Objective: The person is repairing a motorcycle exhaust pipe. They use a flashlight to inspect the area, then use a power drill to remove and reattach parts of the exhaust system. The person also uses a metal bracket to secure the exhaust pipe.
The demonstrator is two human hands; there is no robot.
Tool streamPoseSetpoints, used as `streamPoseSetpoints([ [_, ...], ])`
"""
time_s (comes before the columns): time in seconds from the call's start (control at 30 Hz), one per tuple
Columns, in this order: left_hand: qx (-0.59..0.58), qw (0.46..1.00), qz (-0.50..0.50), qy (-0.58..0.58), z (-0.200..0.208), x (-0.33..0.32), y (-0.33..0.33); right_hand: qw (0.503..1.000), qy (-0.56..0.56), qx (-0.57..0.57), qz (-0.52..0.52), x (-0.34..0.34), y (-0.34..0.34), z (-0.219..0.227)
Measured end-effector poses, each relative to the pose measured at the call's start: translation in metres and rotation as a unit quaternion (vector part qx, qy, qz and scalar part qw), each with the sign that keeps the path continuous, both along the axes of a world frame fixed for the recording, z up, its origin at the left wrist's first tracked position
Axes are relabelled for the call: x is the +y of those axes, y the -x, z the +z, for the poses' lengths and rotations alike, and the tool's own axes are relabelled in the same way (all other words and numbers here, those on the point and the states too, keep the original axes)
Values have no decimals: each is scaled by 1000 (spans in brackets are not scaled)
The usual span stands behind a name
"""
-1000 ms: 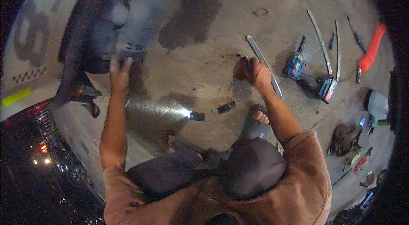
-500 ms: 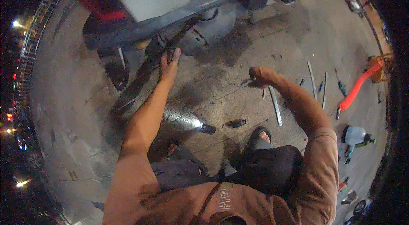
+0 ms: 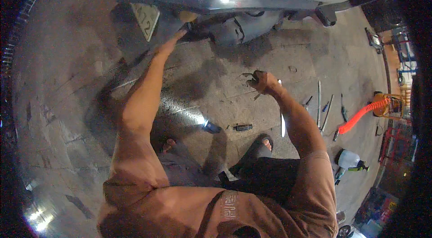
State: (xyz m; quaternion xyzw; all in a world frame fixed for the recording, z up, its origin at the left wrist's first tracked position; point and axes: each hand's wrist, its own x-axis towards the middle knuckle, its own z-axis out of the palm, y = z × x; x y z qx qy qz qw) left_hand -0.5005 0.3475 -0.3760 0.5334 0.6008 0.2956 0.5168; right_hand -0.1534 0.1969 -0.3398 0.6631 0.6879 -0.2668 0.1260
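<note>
My left arm stretches toward the underside of a grey-and-white motor vehicle (image 3: pixel 261 1). The fingers of my left hand (image 3: pixel 170 44) end in shadow by dark parts near its tilted number plate (image 3: pixel 147 21); their grip is hard to make out. Closed in front of me, my right hand (image 3: pixel 265 82) holds a small metal hand tool (image 3: pixel 247 75), whose ends stick out past the fingers; its exact kind does not show. Below, on the ground between my feet, lie a lit torch (image 3: pixel 212 126) and a small dark object (image 3: pixel 243 127).
Long flat metal bars (image 3: pixel 319 100) lie on the right, one partly behind my right forearm. Beyond them are a screwdriver-like tool (image 3: pixel 344 107), an orange coiled hose (image 3: pixel 363 115) and a pale spray bottle (image 3: pixel 349 160). Dark stains (image 3: pixel 243 51) mark the paving near the vehicle.
The view has shifted, showing more of the number plate and the right side. My left hand reaches further in under the vehicle; the right hand still holds the metal tool.
</note>
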Motion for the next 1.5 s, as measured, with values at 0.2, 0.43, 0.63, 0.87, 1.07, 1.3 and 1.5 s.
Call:
streamPoseSetpoints([
  [0.2,212,976,-7,39,-116,0,-29,999,39,12,17,-11,-41,-37],
  [0.43,129,992,7,-2,-84,-1,-89,999,42,-6,7,6,-141,-58],
  [0.63,-64,994,16,-84,-54,12,-155,998,35,-18,45,34,-179,-101],
  [0.87,-18,993,69,-94,-81,71,-189,995,61,39,73,67,-189,-134],
  [1.07,100,985,98,-97,-116,116,-208,993,113,8,30,79,-253,-155],
  [1.3,411,908,-84,0,-213,79,-266,997,46,3,59,82,-301,-160],
  [1.5,281,955,26,-89,-209,47,-231,998,67,-2,3,66,-289,-149],
])
